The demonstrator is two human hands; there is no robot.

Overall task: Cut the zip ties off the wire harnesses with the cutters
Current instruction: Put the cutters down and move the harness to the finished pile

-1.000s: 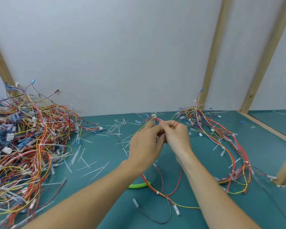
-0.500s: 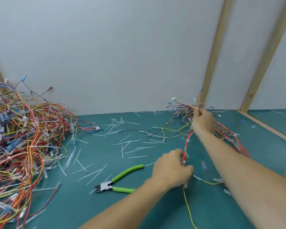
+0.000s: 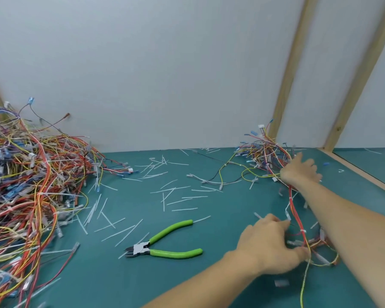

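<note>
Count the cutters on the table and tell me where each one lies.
1. The green-handled cutters lie on the green mat, in no hand, left of the left hand. Others may be hidden under the wire piles.

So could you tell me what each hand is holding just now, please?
Left hand pinches the red-and-yellow harness near its lower end; right hand is spread open. Cutters lie unheld.

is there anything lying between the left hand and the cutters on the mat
Nothing bulky. The cutters lie on the green mat to the left of the left hand, with bare mat between them and only thin cut zip tie scraps scattered nearby. The left hand is on the harness wires, so it must let go first.
</note>
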